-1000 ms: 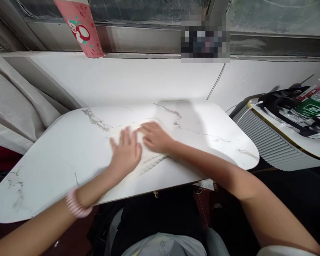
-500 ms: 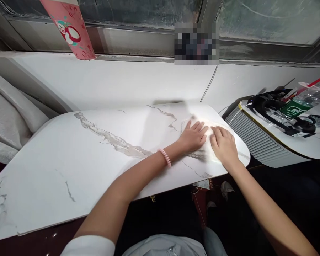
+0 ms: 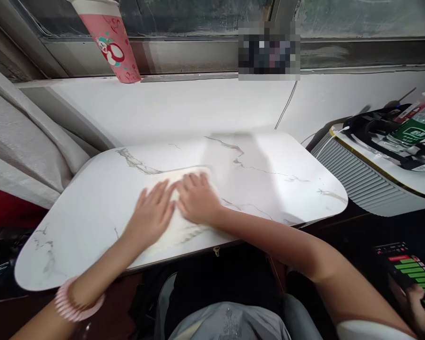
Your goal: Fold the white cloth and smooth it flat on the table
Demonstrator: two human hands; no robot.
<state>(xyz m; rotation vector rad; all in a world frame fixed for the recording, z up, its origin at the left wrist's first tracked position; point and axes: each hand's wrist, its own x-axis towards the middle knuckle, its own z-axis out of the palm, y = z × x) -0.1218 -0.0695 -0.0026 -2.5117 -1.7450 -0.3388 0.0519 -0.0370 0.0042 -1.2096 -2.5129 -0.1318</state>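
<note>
Cloth (image 3: pixel 179 175), pale and hard to outline against the marble table (image 3: pixel 286 184), lies directly under both palms left of table centre. Left hand (image 3: pixel 149 215) and right hand (image 3: pixel 198 198) press it flat, fingers spread, touching side by side; long axis probably left-right.

White cloth (image 3: pixel 184 177) flat on table (image 3: pixel 276 184)

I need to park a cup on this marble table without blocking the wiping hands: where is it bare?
The marble table is bare right of the right hand, out to its rounded right end. Its left end, left of the left hand, is bare too. The middle is crowded: both hands press a white cloth.
</note>
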